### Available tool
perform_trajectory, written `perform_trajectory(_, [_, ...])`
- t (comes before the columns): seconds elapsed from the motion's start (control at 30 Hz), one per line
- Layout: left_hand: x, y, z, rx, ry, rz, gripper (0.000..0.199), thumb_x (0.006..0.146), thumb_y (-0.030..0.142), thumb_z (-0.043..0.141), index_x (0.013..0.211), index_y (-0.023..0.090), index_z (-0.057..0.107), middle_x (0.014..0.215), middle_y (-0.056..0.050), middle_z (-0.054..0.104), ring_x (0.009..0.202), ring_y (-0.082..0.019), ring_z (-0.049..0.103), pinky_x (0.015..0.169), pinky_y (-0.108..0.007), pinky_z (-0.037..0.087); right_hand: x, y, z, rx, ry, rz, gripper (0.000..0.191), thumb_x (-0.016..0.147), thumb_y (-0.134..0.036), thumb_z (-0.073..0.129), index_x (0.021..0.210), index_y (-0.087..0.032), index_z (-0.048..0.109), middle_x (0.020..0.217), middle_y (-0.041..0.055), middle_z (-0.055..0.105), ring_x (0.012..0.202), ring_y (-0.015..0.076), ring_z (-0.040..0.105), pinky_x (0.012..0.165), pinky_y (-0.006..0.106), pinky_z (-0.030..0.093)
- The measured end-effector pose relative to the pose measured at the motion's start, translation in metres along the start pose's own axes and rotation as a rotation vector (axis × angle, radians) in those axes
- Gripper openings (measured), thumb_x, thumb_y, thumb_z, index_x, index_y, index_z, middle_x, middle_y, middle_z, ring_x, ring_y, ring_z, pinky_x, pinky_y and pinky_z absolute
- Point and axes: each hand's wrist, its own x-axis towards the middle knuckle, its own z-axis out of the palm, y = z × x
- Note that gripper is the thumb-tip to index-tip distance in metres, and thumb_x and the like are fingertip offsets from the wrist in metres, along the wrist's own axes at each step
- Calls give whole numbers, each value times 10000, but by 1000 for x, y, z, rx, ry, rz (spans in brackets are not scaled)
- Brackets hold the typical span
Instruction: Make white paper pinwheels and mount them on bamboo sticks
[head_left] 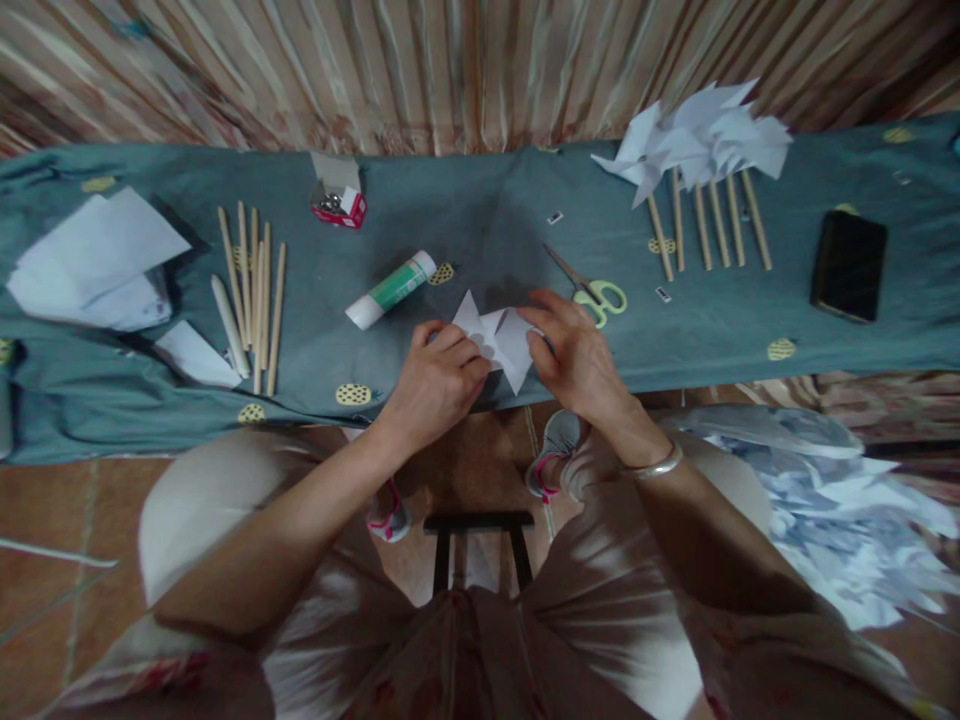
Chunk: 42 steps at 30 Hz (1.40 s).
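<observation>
Between my hands, at the front edge of the cloth-covered table, is a white paper pinwheel (513, 345) with pointed, folded corners. My left hand (442, 385) is closed on its left side, fingers bent over the paper. With the thumb and fingers of my right hand (576, 350) I pinch its right side. A glue stick (391, 290) with a green label lies just beyond my left hand. Scissors (596, 295) with light green handles rest beyond my right hand, blades pointing away to the left.
Wooden sticks (259, 300) and paper sheets (97, 260) lie at left. A small red box (339, 195) of metal pieces stands at the back. Finished pinwheels on sticks (705, 140) and a black phone (850, 265) lie right. A bag of folded paper (840, 510) sits below right.
</observation>
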Motion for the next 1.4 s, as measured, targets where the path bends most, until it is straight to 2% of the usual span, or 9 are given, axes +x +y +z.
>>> perform_trajectory(0.13, [-1, -9, 1, 13, 11, -34, 242, 972, 217, 511, 843, 213, 716, 844, -31, 705, 887, -213, 554, 912, -447, 394, 3, 2, -6, -20, -50, 7, 351, 945, -201, 446, 1226, -162, 654, 1267, 143, 680, 1191, 307, 610, 1041, 511, 465])
perform_trajectory(0.23, [0, -17, -2, 22, 12, -51, 233, 965, 222, 525, 824, 213, 711, 862, -30, 707, 899, -215, 555, 893, -438, 398, 3, 1, -10, -21, -38, 9, 323, 935, -198, 471, 1178, -153, 680, 1146, 129, 732, 1093, 291, 658, 995, 471, 495])
perform_trajectory(0.43, [2, -29, -7, 82, -7, -51, 195, 941, 213, 558, 855, 204, 733, 908, -51, 722, 939, -239, 571, 840, -427, 422, 2, -2, -14, 4, -89, 163, 254, 867, -215, 600, 1078, -158, 730, 878, 88, 768, 801, 249, 717, 759, 371, 546])
perform_trajectory(0.63, [0, -19, -8, -2, 26, -24, 200, 964, 289, 552, 927, 192, 722, 956, -71, 724, 949, -240, 584, 812, -410, 436, 1, -6, -13, 47, -101, 271, 239, 821, -226, 651, 1041, -173, 726, 770, 47, 767, 720, 210, 716, 695, 324, 521])
perform_trajectory(0.73, [-2, -8, -7, -53, -40, 34, 203, 929, 364, 617, 947, 184, 709, 957, -73, 711, 948, -246, 577, 792, -393, 430, 1, -7, -13, 43, -108, 286, 206, 816, -232, 644, 998, -180, 723, 770, 50, 768, 706, 208, 714, 690, 328, 518])
perform_trajectory(0.87, [-4, 1, -2, -37, -110, 57, 147, 919, 297, 635, 960, 171, 697, 938, -75, 697, 912, -234, 581, 766, -367, 430, 0, -8, -14, 11, -132, 279, 156, 824, -238, 634, 942, -180, 718, 776, 58, 764, 706, 214, 714, 676, 327, 516])
perform_trajectory(1.1, [-6, 1, 4, -58, -54, 59, 209, 983, 254, 522, 946, 141, 694, 882, -76, 686, 829, -190, 605, 730, -312, 486, -2, -11, -18, -17, -117, 190, 148, 840, -232, 617, 943, -181, 710, 779, 61, 745, 731, 213, 692, 686, 325, 505])
perform_trajectory(1.27, [-6, 1, 4, -81, -25, 50, 223, 987, 246, 514, 958, 130, 702, 882, -75, 700, 832, -185, 624, 724, -292, 518, -2, -10, -21, 53, -93, 67, 209, 859, -181, 553, 1004, -172, 702, 886, 73, 739, 826, 218, 679, 803, 367, 528])
perform_trajectory(1.4, [-7, 0, 4, -141, -31, 21, 211, 980, 230, 520, 983, 133, 708, 916, -89, 709, 859, -188, 636, 739, -305, 542, -3, -4, -26, 133, -95, -21, 269, 827, -112, 526, 1008, -203, 703, 1130, 90, 712, 1091, 251, 651, 990, 451, 496])
